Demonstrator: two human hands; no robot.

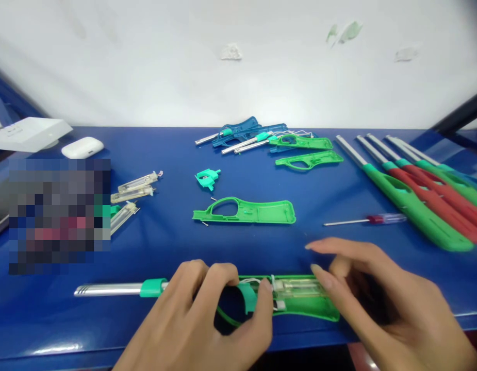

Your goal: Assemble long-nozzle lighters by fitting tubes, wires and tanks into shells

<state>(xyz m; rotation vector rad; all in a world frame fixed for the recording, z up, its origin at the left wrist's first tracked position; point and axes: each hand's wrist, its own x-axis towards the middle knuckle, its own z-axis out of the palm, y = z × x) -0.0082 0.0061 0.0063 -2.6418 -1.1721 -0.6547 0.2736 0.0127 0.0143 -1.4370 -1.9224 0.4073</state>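
Green plastic lighter half-shell (315,308) lies left to right near the front edge of the blue worktop (172,242); my left hand (197,314) clasps its middle. My right hand (396,288), fingers parted and seemingly empty, sits nearer the clear plastic tank (296,287).

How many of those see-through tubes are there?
4: at the left, a back tube, a middle tube and a front tube; another tube lies in the nearest green shell. More may be hidden by blurring.
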